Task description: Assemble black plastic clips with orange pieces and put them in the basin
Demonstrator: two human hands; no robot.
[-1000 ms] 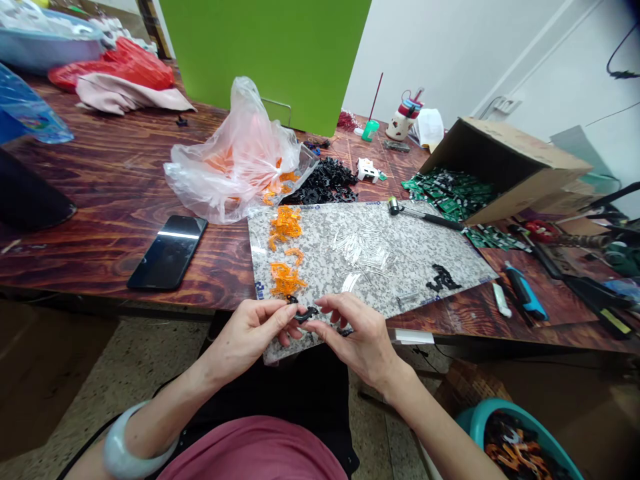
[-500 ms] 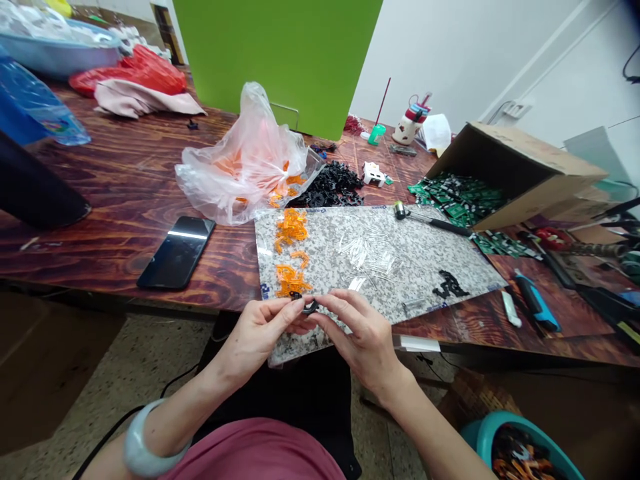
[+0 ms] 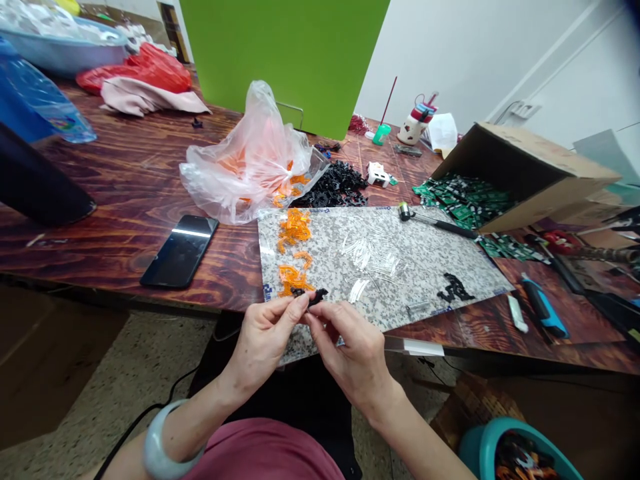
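My left hand (image 3: 265,340) and my right hand (image 3: 350,353) meet over the near edge of a speckled grey board (image 3: 430,260). Both pinch a small black plastic part (image 3: 313,297) between thumb and fingertips. Just beyond my fingers lie small orange plastic pieces (image 3: 293,277), with another orange cluster (image 3: 294,227) farther up the board. Clear plastic strips (image 3: 367,257) are scattered across the board's middle. A few black parts (image 3: 454,291) sit near its right edge.
A black phone (image 3: 180,251) lies on the wooden table to the left. A plastic bag of orange pieces (image 3: 250,163), a heap of black parts (image 3: 335,187), a small hammer (image 3: 430,220) and a tipped cardboard box (image 3: 520,177) spilling green parts stand behind. A teal tub (image 3: 480,447) sits at the floor, right.
The view has shifted a little. My hands have closed in on each other and turned the black part between the fingertips; it now sits slightly higher.
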